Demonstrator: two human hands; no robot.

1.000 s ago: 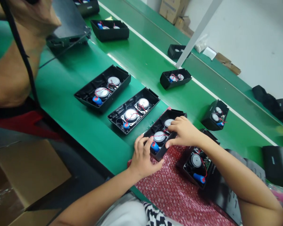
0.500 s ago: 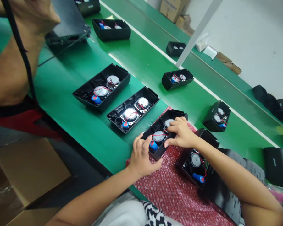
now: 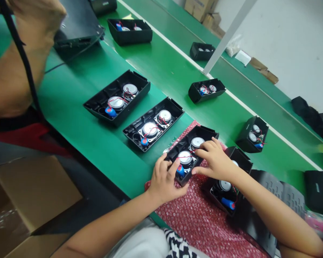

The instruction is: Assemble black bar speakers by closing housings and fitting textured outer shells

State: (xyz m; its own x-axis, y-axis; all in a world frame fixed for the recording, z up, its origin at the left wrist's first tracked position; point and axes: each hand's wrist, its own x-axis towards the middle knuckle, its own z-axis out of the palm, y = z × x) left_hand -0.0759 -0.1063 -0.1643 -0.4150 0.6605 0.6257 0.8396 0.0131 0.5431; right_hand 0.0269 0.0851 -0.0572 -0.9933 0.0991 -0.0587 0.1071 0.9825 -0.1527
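Note:
On red bubble wrap (image 3: 174, 215) lies an open black speaker housing (image 3: 174, 152) with two round drivers, red wires and a blue cylindrical cell (image 3: 180, 170). My left hand (image 3: 165, 179) is closed around its near end, fingers over the left rim and thumb at the near corner. Bent over the right wall, my right hand (image 3: 215, 159) grips that side, with fingertips inside by a driver and a red wire; whether they pinch the wire I cannot tell. A second open housing (image 3: 214, 197) with a blue cell rests beside it, partly under my right forearm.
Two more open housings (image 3: 153, 123) lie to the left on the green bench (image 3: 102, 139). Several others stand along the green belt (image 3: 167, 68) behind. Black perforated covers (image 3: 271, 186) are at the right. A co-worker's arm (image 3: 24, 71) reaches in at upper left, above a cardboard box (image 3: 37, 190).
My right fingers have shifted slightly over the housing, more of the far driver now showing. Both hands stay on the housing. The whole view has shifted a little.

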